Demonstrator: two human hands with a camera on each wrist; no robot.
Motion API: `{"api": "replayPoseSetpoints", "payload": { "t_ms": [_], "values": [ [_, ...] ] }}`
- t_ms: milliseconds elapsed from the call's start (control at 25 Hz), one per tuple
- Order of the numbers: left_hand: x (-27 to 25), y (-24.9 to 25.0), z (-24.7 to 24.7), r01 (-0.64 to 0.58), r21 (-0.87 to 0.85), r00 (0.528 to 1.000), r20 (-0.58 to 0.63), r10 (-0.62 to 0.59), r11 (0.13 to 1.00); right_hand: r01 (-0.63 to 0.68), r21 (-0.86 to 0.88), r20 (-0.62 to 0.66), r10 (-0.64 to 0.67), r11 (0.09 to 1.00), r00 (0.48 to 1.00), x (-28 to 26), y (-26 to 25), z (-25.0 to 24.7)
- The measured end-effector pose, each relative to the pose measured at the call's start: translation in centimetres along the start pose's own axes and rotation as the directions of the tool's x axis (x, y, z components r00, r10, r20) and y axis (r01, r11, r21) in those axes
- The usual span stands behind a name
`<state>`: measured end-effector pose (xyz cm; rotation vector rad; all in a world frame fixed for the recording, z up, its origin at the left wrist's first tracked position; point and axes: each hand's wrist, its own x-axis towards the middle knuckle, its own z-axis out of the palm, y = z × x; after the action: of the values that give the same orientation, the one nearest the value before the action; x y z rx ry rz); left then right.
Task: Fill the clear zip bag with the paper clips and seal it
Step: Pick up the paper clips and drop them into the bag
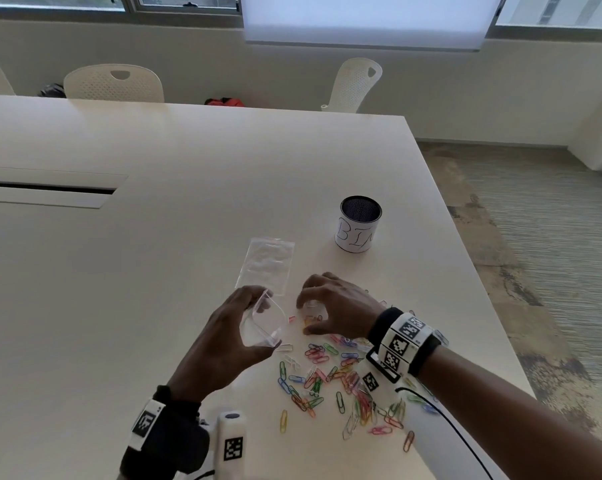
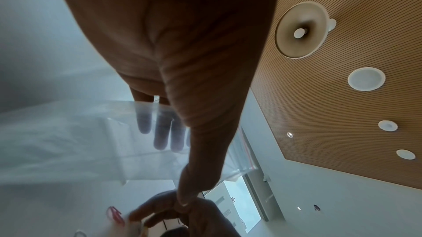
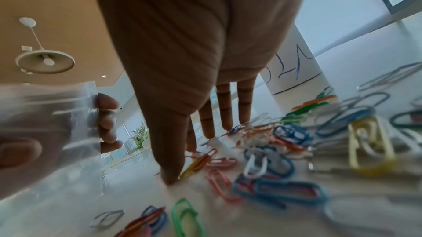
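Zip bag (image 1: 263, 323) (seemingly empty) in left hand (image 1: 223, 337)

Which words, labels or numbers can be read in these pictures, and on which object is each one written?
"BIN": handwritten on the white paper around the black mesh cup on the table; in the right wrist view only part of the strokes shows.
Square black-and-white code markers on the wrist bands: patterns only, no letters or numbers.
The clear zip bag held by the left hand, and the paper clips: no readable print.
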<state>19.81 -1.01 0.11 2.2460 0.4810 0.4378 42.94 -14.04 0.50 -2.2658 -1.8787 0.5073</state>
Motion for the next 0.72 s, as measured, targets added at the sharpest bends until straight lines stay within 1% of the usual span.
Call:
{"api": "replayPoseSetpoints", "payload": {
  "t_ms": [80,160,280,440,480,600,720],
  "values": [
    [0.0,0.0,0.2,0.006,-0.007,1.000,0.002,-0.006,1.000,0.035,0.038,-0.014,-0.035,0.999,0.999,0.0,0.4,0.1],
    [0.2,-0.1,0.3,0.009,-0.009,1.000,0.005,-0.009,1.000,0.042,0.071,-0.020,-0.041,0.997,0.999,-0.2,1.0,0.0],
    [0.4,-0.1,0.5,0.009,-0.009,1.000,0.009,-0.008,1.000,0.040,0.065,-0.023,-0.039,0.997,0.999,-1.0,1.7,-0.5],
    [0.6,-0.1,0.7,0.007,-0.013,1.000,0.008,-0.007,1.000,0.043,-0.112,0.099,-0.032,0.993,0.995,-2.1,2.2,-0.9],
    [0.7,-0.1,0.7,0.006,-0.014,1.000,0.008,-0.006,1.000,0.040,-0.110,0.093,-0.030,0.993,0.995,-2.3,2.3,-0.8],
    [0.8,-0.1,0.7,0.010,-0.020,1.000,0.002,-0.010,1.000,0.052,-0.060,0.019,-0.051,0.997,0.999,-2.7,2.2,-0.4],
    [1.0,0.0,0.7,0.013,-0.020,1.000,-0.004,-0.013,1.000,0.053,-0.096,-0.024,-0.055,0.994,0.998,-2.5,1.7,0.2]
  ]
}}
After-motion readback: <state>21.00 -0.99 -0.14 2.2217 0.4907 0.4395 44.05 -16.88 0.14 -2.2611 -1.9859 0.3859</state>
